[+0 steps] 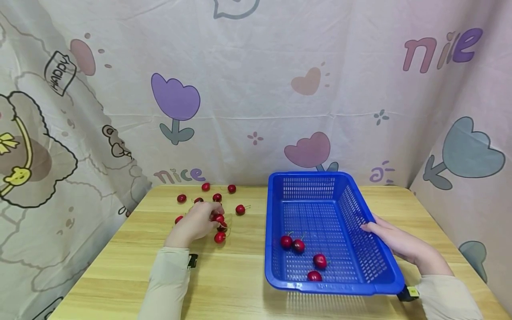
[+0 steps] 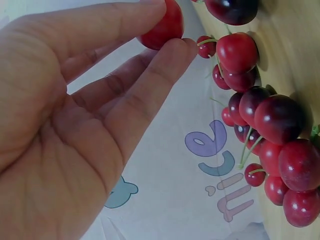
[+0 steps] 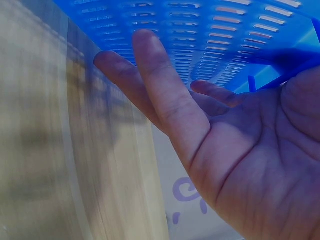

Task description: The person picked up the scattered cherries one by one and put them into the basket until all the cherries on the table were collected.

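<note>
Between thumb and fingertips, my left hand (image 1: 196,224) pinches a red cherry (image 2: 165,27), held above the loose cherries at the left of the table. Close below its fingers lies another cherry (image 1: 220,237) with a thin stem. My right hand (image 1: 404,242) grips the right side of a blue plastic basket (image 1: 269,226), thumb over the rim. In the right wrist view its fingers (image 3: 167,90) spread along the slotted outside. Inside the basket, towards the near left, sit several cherries, among them a dark red one (image 1: 320,261).
Loose cherries spread over the left back of the wooden table (image 1: 228,284); one cherry (image 1: 240,209) lies nearer the basket. A printed cloth (image 1: 240,89) hangs right behind the table and along its sides.
</note>
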{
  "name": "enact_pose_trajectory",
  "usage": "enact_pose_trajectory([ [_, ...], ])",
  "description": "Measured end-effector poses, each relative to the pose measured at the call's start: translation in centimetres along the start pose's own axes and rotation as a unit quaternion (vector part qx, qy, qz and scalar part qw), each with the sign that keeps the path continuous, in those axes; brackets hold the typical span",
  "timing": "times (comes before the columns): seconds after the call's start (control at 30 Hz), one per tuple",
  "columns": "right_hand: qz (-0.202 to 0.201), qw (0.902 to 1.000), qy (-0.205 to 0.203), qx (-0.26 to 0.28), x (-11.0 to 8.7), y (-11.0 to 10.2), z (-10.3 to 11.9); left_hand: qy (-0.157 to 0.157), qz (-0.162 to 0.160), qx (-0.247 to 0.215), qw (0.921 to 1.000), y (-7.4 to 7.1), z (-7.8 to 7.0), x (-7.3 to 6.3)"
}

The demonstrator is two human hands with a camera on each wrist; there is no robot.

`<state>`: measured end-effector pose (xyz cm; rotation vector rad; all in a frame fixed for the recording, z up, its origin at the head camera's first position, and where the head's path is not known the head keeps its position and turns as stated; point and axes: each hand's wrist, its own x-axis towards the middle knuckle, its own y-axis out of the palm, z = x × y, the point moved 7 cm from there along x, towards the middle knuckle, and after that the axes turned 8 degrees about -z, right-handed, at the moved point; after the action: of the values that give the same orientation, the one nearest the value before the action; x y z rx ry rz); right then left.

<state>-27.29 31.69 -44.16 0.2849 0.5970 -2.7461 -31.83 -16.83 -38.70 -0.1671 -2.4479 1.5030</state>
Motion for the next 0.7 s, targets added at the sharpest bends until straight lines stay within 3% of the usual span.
enact_pose_trajectory([
  [0.7, 0.018, 0.9997, -0.013, 0.009, 0.08, 0.14, -0.01, 0.01, -0.009, -0.022, 0.9997, -0.77, -0.79, 0.06],
])
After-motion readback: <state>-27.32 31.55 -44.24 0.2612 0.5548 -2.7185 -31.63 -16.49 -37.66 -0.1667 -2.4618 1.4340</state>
